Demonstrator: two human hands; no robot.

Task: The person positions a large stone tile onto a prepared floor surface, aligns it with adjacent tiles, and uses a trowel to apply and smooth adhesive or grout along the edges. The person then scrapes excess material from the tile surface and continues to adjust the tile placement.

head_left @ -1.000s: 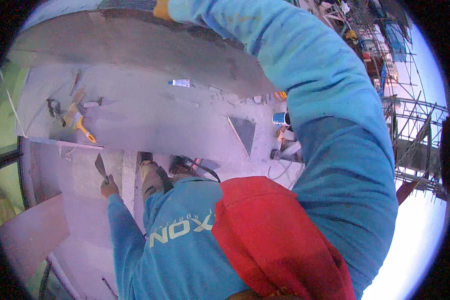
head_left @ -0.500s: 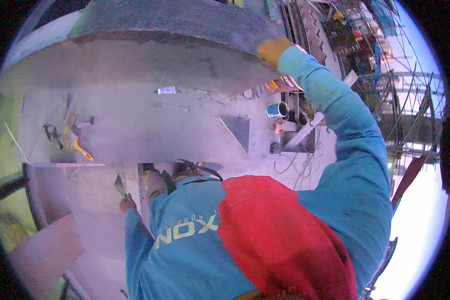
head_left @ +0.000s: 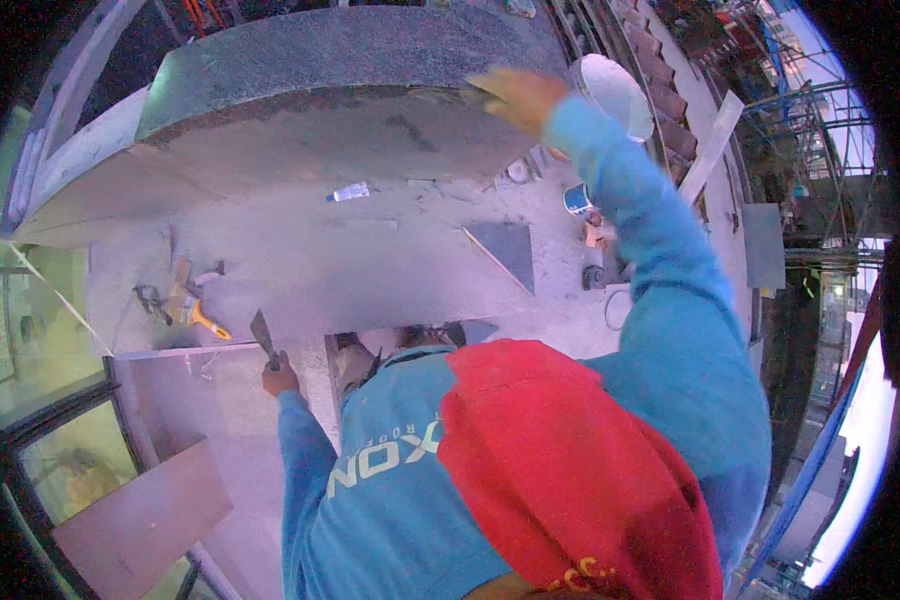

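Observation:
My left hand (head_left: 281, 376) is closed round the handle of a putty knife (head_left: 262, 334), whose blade points up and away over the front edge of the pale ledge (head_left: 300, 285). My right arm reaches far forward. At its end, my right hand (head_left: 526, 97) is slightly blurred, its fingers stretched out to the left at the edge of the dark grey raised slab (head_left: 370, 55). No object shows in it. A white round bucket (head_left: 615, 95) stands just right of the right wrist, partly behind the sleeve.
A brush with a yellow handle (head_left: 208, 320) lies on the ledge at left. A white tube (head_left: 350, 192), a grey triangular board (head_left: 507, 252) and a blue can (head_left: 576, 199) lie farther along. Scaffolding (head_left: 820, 100) rises at right. Red cloth (head_left: 570, 450) hangs across my view.
The view has shifted. My left hand has come up and forward with the putty knife. My right hand has moved left along the slab edge, its fingers now stretched out.

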